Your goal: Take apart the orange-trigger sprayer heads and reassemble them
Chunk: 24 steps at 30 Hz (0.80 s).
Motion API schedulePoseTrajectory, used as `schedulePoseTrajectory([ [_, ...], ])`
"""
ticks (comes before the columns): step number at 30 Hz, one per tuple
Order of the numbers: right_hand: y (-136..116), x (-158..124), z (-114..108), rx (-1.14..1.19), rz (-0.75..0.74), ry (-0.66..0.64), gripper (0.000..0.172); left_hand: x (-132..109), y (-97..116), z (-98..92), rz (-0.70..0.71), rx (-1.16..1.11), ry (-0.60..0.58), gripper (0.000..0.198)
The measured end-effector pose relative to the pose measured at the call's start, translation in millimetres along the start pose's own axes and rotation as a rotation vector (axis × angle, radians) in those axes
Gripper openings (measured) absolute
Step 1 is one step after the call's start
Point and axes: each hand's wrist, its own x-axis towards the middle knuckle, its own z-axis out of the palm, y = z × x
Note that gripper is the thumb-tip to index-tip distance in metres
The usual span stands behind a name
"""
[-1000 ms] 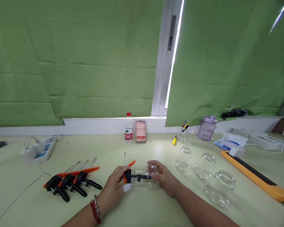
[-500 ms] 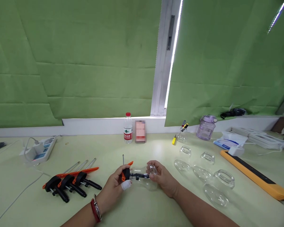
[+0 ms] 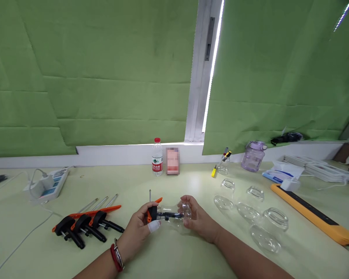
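In front of me a clear glass bottle [image 3: 174,226] lies on its side above the table, its base toward the right. My right hand [image 3: 199,219] is closed around the base end. At the bottle's mouth my left hand [image 3: 142,223] grips a black cap [image 3: 152,213] with an orange lever and a thin metal rod sticking up. The cap's black tube [image 3: 171,215] extends inside the bottle. Whether the cap is seated on the rim I cannot tell. White tape wraps one left finger. To the left lie several similar black caps [image 3: 83,224] with orange levers, rods and black tubes.
Upside-down clear glass bottles [image 3: 275,221] stand at right, beside an orange-and-black bar [image 3: 314,215]. Toward the back are a water bottle [image 3: 157,159], a pink box-like item [image 3: 172,162], a glass with tools [image 3: 224,166] and a purple jug [image 3: 253,157]. A power strip [image 3: 56,184] with cables lies left.
Both hands have shifted slightly left with the bottle and cap. The cap stays at the bottle's mouth with its tube inside, and the grips look the same.
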Motion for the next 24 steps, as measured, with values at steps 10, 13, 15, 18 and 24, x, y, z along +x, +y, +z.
schedulePoseTrajectory([
  [10,3,2,-10,0.050,0.014,-0.018,0.070,1,-5,-2.9,-0.019,-0.028,-0.022,0.047],
  [13,2,2,-12,-0.011,0.012,-0.013,0.066,2,-6,-3.6,-0.013,-0.041,-0.025,0.047],
  [15,2,2,-13,-0.066,-0.005,-0.007,0.062,2,-6,-3.9,-0.016,-0.035,-0.024,0.047],
  [18,-1,1,-12,-0.118,-0.016,-0.006,0.055,2,-4,-4.1,-0.026,-0.032,-0.029,0.048],
  [24,-11,2,-9,-0.283,0.017,-0.008,0.040,0,-5,-5.0,-0.012,-0.023,-0.059,0.045],
])
